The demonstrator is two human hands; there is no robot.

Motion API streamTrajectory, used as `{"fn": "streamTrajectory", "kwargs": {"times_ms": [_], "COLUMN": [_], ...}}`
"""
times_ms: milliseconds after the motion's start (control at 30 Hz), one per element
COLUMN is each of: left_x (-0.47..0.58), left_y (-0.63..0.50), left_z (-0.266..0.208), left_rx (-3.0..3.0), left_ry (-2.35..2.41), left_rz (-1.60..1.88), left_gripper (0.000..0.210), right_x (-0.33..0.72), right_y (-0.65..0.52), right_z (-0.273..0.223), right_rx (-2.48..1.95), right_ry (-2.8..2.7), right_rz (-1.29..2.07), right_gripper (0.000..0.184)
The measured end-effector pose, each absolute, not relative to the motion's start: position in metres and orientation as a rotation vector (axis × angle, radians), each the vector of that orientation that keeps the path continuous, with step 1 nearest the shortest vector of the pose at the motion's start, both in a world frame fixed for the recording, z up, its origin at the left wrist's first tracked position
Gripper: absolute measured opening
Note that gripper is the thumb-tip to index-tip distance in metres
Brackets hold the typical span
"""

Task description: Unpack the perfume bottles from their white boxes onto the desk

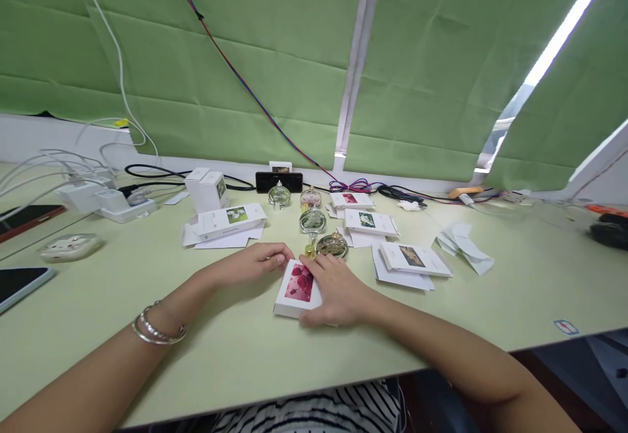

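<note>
A flat white perfume box (pixel 298 282) with a picture of red petals lies on the table in front of me. My right hand (pixel 338 286) grips it from the right, fingers over its far end and thumb at the near side. At the box's far left corner, the curled fingers of my left hand (pixel 260 259) touch its end; the exact contact is partly hidden. Just beyond my hands stand glass perfume bottles: a dark round one (pixel 332 244), a clear one (pixel 313 221), a pinkish one (pixel 311 197) and a greenish one (pixel 279 195).
White boxes lie on cards to the left (pixel 230 220) and right (pixel 417 259), beside an upright box (pixel 206 190). A black phone (pixel 279 182) leans at the back. Crumpled paper (pixel 464 246) lies right; a power strip (pixel 127 209) and cables sit left.
</note>
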State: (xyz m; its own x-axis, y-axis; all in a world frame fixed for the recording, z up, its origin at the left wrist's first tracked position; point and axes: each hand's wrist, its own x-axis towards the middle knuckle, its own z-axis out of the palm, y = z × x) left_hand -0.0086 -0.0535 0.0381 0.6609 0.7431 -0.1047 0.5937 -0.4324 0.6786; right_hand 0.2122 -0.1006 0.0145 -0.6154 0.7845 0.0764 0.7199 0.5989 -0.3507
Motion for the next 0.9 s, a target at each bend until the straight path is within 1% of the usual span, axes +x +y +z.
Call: {"fn": "streamTrajectory", "kwargs": {"times_ms": [100, 167, 233, 300, 433, 533, 600, 700, 833, 900], "left_x": [-0.010, -0.012, -0.014, -0.013, -0.009, -0.005, -0.004, -0.005, -0.005, -0.003], "left_y": [-0.051, -0.050, -0.051, -0.053, -0.058, -0.061, -0.062, -0.063, -0.065, -0.065], "left_z": [0.037, 0.039, 0.042, 0.043, 0.043, 0.043, 0.043, 0.044, 0.043, 0.041], "left_rx": [2.164, 2.036, 1.852, 1.724, 1.822, 1.866, 1.827, 1.751, 1.711, 1.761], "left_ry": [1.129, 1.142, 1.057, 0.953, 0.938, 0.908, 0.881, 0.900, 0.991, 1.003], "left_rz": [0.306, 0.404, 0.511, 0.544, 0.301, 0.147, 0.106, 0.070, 0.109, 0.104], "left_gripper": [0.042, 0.042, 0.038, 0.030, 0.022, 0.028, 0.032, 0.032, 0.035, 0.031], "right_x": [0.213, 0.214, 0.215, 0.216, 0.216, 0.216, 0.216, 0.217, 0.217, 0.216], "right_y": [-0.100, -0.100, -0.099, -0.099, -0.099, -0.099, -0.099, -0.099, -0.099, -0.100], "right_z": [0.015, 0.015, 0.015, 0.016, 0.016, 0.016, 0.015, 0.014, 0.013, 0.013], "right_rx": [-1.242, -1.252, -1.264, -1.260, -1.251, -1.251, -1.256, -1.274, -1.325, -1.333], "right_ry": [-2.666, -2.674, -2.666, -2.663, -2.669, -2.675, -2.677, -2.651, -2.589, -2.580], "right_rz": [0.399, 0.395, 0.396, 0.402, 0.414, 0.404, 0.400, 0.417, 0.441, 0.449], "right_gripper": [0.104, 0.104, 0.105, 0.106, 0.107, 0.106, 0.106, 0.105, 0.105, 0.105]}}
